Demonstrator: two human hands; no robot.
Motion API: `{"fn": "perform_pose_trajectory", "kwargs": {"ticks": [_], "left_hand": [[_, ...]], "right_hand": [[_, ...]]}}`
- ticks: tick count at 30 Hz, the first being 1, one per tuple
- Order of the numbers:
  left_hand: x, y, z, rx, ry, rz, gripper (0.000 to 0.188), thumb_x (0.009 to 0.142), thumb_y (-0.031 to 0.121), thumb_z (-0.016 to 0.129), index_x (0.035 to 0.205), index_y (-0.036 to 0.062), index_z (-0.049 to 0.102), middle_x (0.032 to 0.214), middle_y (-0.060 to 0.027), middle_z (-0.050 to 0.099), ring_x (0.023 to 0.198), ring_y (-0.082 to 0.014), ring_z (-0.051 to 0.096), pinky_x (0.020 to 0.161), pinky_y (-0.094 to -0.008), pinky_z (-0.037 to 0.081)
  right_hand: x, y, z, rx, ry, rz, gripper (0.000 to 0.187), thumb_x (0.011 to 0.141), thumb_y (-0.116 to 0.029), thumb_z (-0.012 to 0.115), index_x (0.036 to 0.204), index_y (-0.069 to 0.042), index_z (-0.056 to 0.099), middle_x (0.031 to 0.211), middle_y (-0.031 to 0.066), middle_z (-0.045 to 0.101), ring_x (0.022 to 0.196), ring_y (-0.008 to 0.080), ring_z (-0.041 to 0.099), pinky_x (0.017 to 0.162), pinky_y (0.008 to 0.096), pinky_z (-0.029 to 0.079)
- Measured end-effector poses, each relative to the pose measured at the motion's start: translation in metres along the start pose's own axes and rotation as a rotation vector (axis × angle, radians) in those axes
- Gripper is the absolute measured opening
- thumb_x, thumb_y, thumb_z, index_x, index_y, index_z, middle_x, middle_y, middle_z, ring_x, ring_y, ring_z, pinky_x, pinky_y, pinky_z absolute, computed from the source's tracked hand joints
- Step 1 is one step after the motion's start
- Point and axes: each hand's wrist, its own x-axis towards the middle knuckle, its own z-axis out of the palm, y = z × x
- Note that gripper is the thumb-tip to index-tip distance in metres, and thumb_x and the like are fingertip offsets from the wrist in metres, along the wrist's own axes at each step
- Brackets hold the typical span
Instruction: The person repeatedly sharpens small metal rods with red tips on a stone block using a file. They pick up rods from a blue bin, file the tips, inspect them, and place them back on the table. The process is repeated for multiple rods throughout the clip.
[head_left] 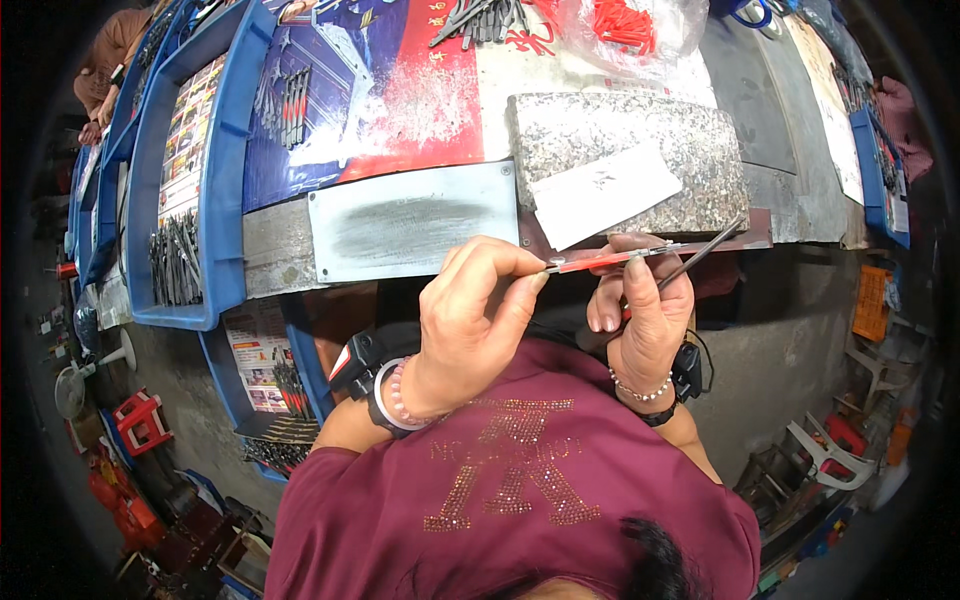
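Observation:
Between my two hands lies a slim red piece with dark ends (588,263), held level just past the bench edge. My left hand (475,315) pinches its left end between thumb and fingertips. The thumb and fingers of my right hand (650,310) grip it nearer its right end. A thin dark rod (708,248) also sticks out of my right hand, slanting up to the right; how it sits in the palm is hidden. Just beyond the hands are a pale plate (415,190) with a dark smudge and a speckled stone block (640,115) bearing white card (605,195).
A blue tray (228,190) with dark slim pieces stands at left, another blue tray (222,365) below it. Several red-and-black pieces (295,108) lie on the bench. Farther back are a pile of dark pieces (480,20) and red pieces (625,25) on clear plastic.

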Motion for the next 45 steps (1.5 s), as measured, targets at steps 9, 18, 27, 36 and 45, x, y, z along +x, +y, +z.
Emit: {"fn": "perform_pose_trajectory", "kwargs": {"ticks": [9,18,27,36,45], "left_hand": [[0.001,0.01,0.009,-0.195,-0.213,-0.042,0.025,0.09,-0.002,0.059,0.115,-0.0037,0.054,0.089,-0.0097,0.064,0.077,-0.0129,0.064,0.069,-0.0246,0.05],[-0.003,0.017,0.035,-0.304,-0.157,0.071,0.029,0.096,-0.003,0.042,0.124,-0.0039,0.048,0.096,-0.011,0.063,0.08,-0.0104,0.062,0.071,-0.0222,0.048],[-0.012,0.017,0.041,-0.632,-0.206,-0.18,0.03,0.097,-0.006,0.039,0.126,-0.0024,0.041,0.104,-0.007,0.059,0.093,-0.0072,0.056,0.083,-0.0205,0.044],[-0.009,0.011,0.038,-0.713,-0.196,-0.303,0.027,0.098,-0.001,0.041,0.125,-0.0003,0.041,0.099,-0.0043,0.059,0.084,-0.0035,0.053,0.074,-0.0185,0.043],[0.0,0.012,0.018,-1.149,-0.489,-0.738,0.045,0.099,0.016,0.049,0.14,0.0065,0.032,0.067,0.0019,0.045,0.055,-0.0035,0.034,0.049,-0.0177,0.026]], "right_hand": [[-0.004,0.003,-0.002,-0.308,-0.057,-0.068,0.013,0.092,-0.011,0.063,0.096,0.001,0.063,0.074,0.0027,0.064,0.055,0.0037,0.049,0.05,0.0181,0.038],[0.019,0.018,-0.006,-0.81,-0.112,-0.819,0.018,0.09,-0.012,0.063,0.079,-0.002,0.053,0.065,0.0086,0.052,0.047,0.0197,0.049,0.045,0.0288,0.038],[0.017,0.014,-0.005,-0.429,-0.081,-0.497,0.023,0.095,-0.016,0.058,0.08,0.001,0.055,0.065,-0.0012,0.051,0.055,0.0064,0.044,0.048,0.0229,0.035],[0.018,0.016,0.0,-0.895,-0.069,-0.682,0.02,0.094,-0.016,0.061,0.08,-0.002,0.055,0.061,0.0052,0.051,0.048,0.0143,0.049,0.044,0.0263,0.037],[0.015,-0.012,-0.005,-0.37,-0.169,-0.127,0.025,0.098,-0.017,0.056,0.078,-0.001,0.055,0.066,-0.0001,0.054,0.054,0.0035,0.045,0.046,0.0196,0.034]]}}
